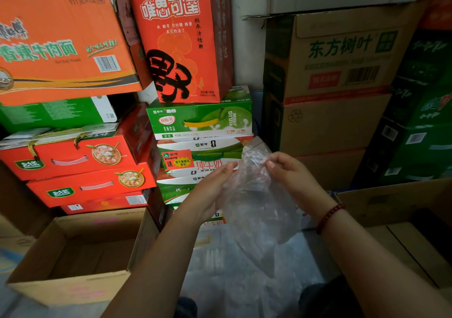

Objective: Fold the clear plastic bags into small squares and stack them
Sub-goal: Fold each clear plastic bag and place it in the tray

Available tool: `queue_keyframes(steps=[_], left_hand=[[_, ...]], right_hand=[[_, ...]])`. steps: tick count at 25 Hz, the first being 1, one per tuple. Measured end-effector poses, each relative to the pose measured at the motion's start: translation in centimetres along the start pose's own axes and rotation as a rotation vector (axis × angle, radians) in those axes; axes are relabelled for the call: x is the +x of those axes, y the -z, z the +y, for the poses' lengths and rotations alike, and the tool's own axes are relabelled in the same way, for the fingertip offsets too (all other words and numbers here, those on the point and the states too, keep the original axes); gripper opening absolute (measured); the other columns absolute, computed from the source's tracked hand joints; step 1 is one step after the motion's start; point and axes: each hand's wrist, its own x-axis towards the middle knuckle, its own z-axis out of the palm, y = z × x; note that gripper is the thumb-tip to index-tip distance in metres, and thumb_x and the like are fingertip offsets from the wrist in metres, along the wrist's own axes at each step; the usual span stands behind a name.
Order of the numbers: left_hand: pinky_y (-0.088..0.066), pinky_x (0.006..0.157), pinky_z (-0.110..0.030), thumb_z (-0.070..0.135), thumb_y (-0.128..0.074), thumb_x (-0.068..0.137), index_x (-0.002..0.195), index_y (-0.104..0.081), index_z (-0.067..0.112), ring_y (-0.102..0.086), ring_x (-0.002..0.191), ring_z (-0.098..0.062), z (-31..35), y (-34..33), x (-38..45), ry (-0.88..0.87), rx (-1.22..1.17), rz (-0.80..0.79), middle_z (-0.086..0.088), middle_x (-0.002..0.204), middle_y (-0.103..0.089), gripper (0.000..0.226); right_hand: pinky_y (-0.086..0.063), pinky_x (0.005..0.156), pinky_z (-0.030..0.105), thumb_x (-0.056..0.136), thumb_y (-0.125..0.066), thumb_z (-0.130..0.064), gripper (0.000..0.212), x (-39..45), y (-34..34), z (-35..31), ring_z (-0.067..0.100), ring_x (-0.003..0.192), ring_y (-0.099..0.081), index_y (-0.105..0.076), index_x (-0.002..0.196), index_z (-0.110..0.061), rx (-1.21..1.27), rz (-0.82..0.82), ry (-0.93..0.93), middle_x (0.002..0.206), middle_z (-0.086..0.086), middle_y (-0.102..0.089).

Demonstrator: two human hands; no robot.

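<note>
A clear, crinkled plastic bag (254, 195) hangs in the air between my hands, in front of stacked milk cartons. My left hand (210, 190) lies along the bag's left edge with its fingers nearly straight, fingertips touching the plastic near the top. My right hand (291, 173) pinches the bag's upper right part between thumb and curled fingers; a red bead bracelet sits on that wrist. More clear plastic (244, 268) lies in a loose heap on my lap below the bag.
An open, empty cardboard box (80, 256) stands at lower left and another open box (403, 220) at lower right. Stacked red and green drink cartons (200, 119) and brown cartons (337, 78) form a wall just behind my hands.
</note>
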Motion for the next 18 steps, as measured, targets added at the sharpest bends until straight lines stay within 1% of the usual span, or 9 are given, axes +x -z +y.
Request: queue_keyframes(steps=[3, 5, 7, 9, 12, 13, 15, 17, 18], left_hand=[[-0.056, 0.081, -0.028, 0.016, -0.051, 0.096, 0.115, -0.064, 0.011, -0.069, 0.095, -0.018, 0.2, 0.1, 0.1, -0.003, -0.116, 0.068, -0.006, 0.107, -0.072, 0.023], [-0.057, 0.07, -0.027, 0.007, -0.053, 0.094, 0.106, -0.066, 0.009, -0.069, 0.081, -0.016, 0.4, 0.1, 0.0, -0.038, -0.157, 0.151, -0.006, 0.096, -0.072, 0.019], [-0.057, 0.069, -0.022, 0.005, -0.054, 0.092, 0.102, -0.066, 0.007, -0.067, 0.082, -0.014, 0.7, 0.3, 0.0, -0.113, -0.174, 0.252, -0.005, 0.095, -0.069, 0.015], [-0.055, 0.073, -0.019, 0.005, -0.057, 0.091, 0.097, -0.067, 0.009, -0.064, 0.087, -0.012, 0.8, 0.7, -0.1, -0.188, -0.121, 0.337, -0.003, 0.098, -0.068, 0.012], [-0.053, 0.068, -0.017, 0.006, -0.062, 0.088, 0.092, -0.07, 0.015, -0.064, 0.085, -0.01, 0.6, 0.7, -0.2, -0.255, -0.007, 0.392, -0.002, 0.096, -0.07, 0.013], [-0.052, 0.067, -0.016, 0.006, -0.062, 0.088, 0.09, -0.071, 0.016, -0.065, 0.085, -0.01, 0.6, 0.6, -0.2, -0.266, 0.002, 0.408, -0.002, 0.095, -0.07, 0.013], [-0.051, 0.066, -0.014, 0.005, -0.063, 0.088, 0.091, -0.071, 0.015, -0.065, 0.083, -0.008, 0.5, 0.7, -0.1, -0.296, -0.011, 0.47, 0.0, 0.093, -0.07, 0.013], [-0.049, 0.064, -0.011, 0.005, -0.064, 0.087, 0.099, -0.07, 0.009, -0.063, 0.075, 0.0, 0.5, 1.0, 0.0, -0.365, -0.014, 0.594, 0.004, 0.088, -0.069, 0.014], [-0.048, 0.064, -0.01, 0.004, -0.064, 0.087, 0.101, -0.069, 0.007, -0.062, 0.071, 0.004, 0.5, 1.1, 0.0, -0.415, -0.002, 0.652, 0.006, 0.086, -0.068, 0.015]], right_hand=[[-0.045, 0.064, 0.028, 0.098, -0.048, -0.014, 0.02, 0.3, 0.3, 0.5, 0.014, 0.067, -0.054, -0.06, 0.082, -0.014, -0.018, 0.107, -0.033, 0.074, 0.001, -0.059], [-0.043, 0.065, 0.029, 0.097, -0.048, -0.013, 0.019, 0.5, 0.4, 0.7, 0.015, 0.069, -0.052, -0.061, 0.083, -0.014, -0.047, 0.144, -0.068, 0.075, 0.003, -0.058], [-0.045, 0.065, 0.028, 0.094, -0.049, -0.006, 0.018, 0.7, 0.6, 0.6, 0.017, 0.073, -0.055, -0.063, 0.084, -0.013, 0.013, 0.156, -0.123, 0.08, 0.005, -0.061], [-0.049, 0.067, 0.029, 0.091, -0.052, -0.004, 0.015, 0.8, 0.7, 0.3, 0.021, 0.083, -0.06, -0.065, 0.092, -0.011, 0.138, 0.127, -0.156, 0.092, 0.008, -0.066], [-0.053, 0.079, 0.034, 0.089, -0.06, -0.024, 0.02, 0.5, 0.7, 0.1, 0.02, 0.095, -0.064, -0.065, 0.106, -0.016, 0.13, 0.04, -0.111, 0.105, 0.005, -0.067], [-0.053, 0.08, 0.034, 0.088, -0.062, -0.027, 0.019, 0.3, 0.5, 0.1, 0.019, 0.094, -0.064, -0.067, 0.104, -0.018, 0.077, 0.035, -0.096, 0.102, 0.002, -0.067], [-0.052, 0.073, 0.032, 0.088, -0.064, -0.025, 0.009, 0.1, 0.1, 0.1, 0.017, 0.085, -0.063, -0.07, 0.091, -0.019, -0.004, 0.12, -0.064, 0.088, 0.0, -0.068], [-0.05, 0.068, 0.03, 0.09, -0.063, -0.023, 0.012, 0.2, 0.2, 0.3, 0.018, 0.079, -0.062, -0.07, 0.084, -0.017, -0.023, 0.23, -0.068, 0.081, 0.004, -0.068], [-0.051, 0.07, 0.031, 0.09, -0.062, -0.023, 0.014, 0.3, 0.3, 0.4, 0.02, 0.08, -0.062, -0.07, 0.083, -0.014, -0.029, 0.262, -0.078, 0.082, 0.008, -0.068]])
